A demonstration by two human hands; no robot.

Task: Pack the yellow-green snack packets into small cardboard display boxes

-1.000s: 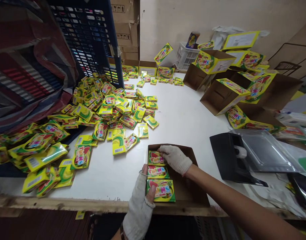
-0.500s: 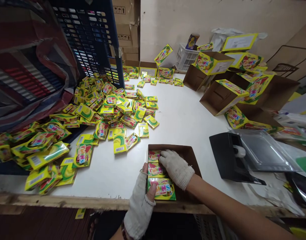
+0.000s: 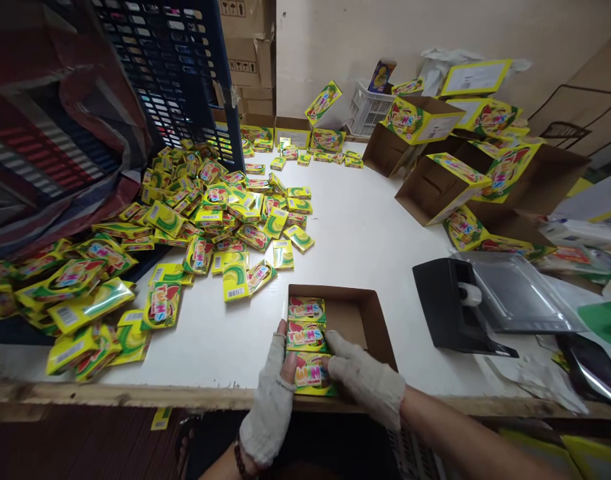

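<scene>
A low open cardboard box lies at the table's front edge. Inside, along its left wall, small yellow-green "Twins" packs form a column: a far pack, a middle pack and a near pack. My left hand, in a white fingerless glove, is closed on the box's left wall, with the thumb over the near pack. My right hand, gloved likewise, reaches into the box with fingers apart, touching the right ends of the middle and near packs. Some of its fingertips are hidden.
A large heap of loose packs spreads at the left beside a dark blue crate and striped cloth. At right stand empty display boxes, a black tape dispenser and a clear plastic tray. A white basket stands behind.
My right hand has moved from the far pack toward the near end of the column, uncovering the far and middle packs. My left hand stays at the box's left wall.
</scene>
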